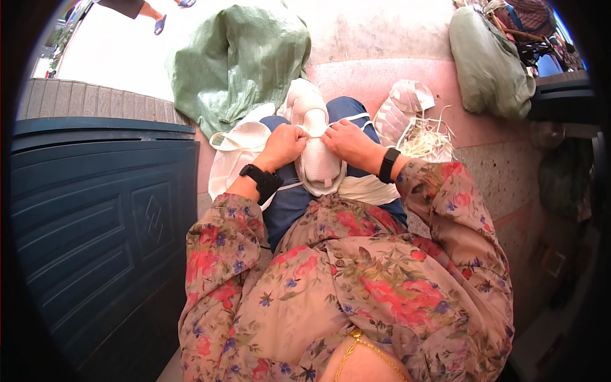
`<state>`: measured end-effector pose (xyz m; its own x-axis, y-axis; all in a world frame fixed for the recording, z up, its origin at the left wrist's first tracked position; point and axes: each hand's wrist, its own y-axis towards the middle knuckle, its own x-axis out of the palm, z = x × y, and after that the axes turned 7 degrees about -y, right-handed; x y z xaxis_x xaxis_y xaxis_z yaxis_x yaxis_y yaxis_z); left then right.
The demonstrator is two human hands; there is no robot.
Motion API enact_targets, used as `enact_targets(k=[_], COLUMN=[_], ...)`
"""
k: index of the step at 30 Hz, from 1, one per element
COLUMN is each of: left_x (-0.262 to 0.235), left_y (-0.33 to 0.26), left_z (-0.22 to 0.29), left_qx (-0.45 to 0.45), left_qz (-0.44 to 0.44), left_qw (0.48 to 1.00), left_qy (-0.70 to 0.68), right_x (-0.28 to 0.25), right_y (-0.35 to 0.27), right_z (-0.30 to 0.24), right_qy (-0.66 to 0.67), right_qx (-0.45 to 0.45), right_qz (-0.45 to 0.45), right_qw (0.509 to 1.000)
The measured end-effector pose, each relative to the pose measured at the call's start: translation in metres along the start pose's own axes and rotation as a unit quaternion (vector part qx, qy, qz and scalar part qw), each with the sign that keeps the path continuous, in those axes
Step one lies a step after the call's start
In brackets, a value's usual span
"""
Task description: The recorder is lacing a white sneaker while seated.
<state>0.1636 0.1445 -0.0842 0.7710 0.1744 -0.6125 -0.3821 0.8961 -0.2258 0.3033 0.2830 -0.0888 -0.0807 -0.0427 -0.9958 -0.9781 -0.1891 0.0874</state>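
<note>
On my lap between my knees lies a white padded piece with a mesh texture (320,162), shaped like a shoe upper. A second, rounded white end (304,97) shows beyond it. My left hand (284,146) is closed at its left edge, fingers pinching a thin white lace (312,135) that crosses the middle. My right hand (352,145) pinches the lace from the other side, and a loose end runs up over my right knee. Both hands are close together, and the fingertips are partly hidden.
More white pieces (238,156) with straps lie by my left knee. On the right sit a stack of similar pieces (401,108) and a bunch of cream strips (428,138). A green sack (238,63) stands ahead, another sack (487,67) far right. A dark blue door (102,210) is left; a person's foot (159,25) shows beyond.
</note>
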Motion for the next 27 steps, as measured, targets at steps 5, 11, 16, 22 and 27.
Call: enact_targets(k=[5, 11, 16, 22, 27], left_x=[0.003, 0.003, 0.004, 0.006, 0.009], left_y=[-0.001, -0.003, -0.002, -0.001, -0.007], left_z=[-0.002, -0.008, -0.007, -0.008, -0.002], left_qx=[-0.010, -0.021, -0.003, 0.013, 0.021], left_qz=[0.022, 0.026, 0.010, 0.031, 0.056], left_qw=[0.999, 0.997, 0.997, 0.998, 0.998], left_qy=[-0.043, -0.068, -0.071, -0.047, 0.008], right_x=[-0.006, -0.051, 0.007, 0.027, 0.019], right_y=[0.003, 0.010, 0.015, 0.027, 0.031], right_z=[0.005, -0.066, -0.033, -0.034, -0.025], right_qy=[-0.026, 0.331, 0.232, 0.110, 0.108], right_qx=[-0.034, 0.070, 0.242, 0.182, 0.175], right_qz=[0.047, 0.041, 0.020, 0.038, 0.015], right_qw=[0.998, 0.940, 0.942, 0.976, 0.979])
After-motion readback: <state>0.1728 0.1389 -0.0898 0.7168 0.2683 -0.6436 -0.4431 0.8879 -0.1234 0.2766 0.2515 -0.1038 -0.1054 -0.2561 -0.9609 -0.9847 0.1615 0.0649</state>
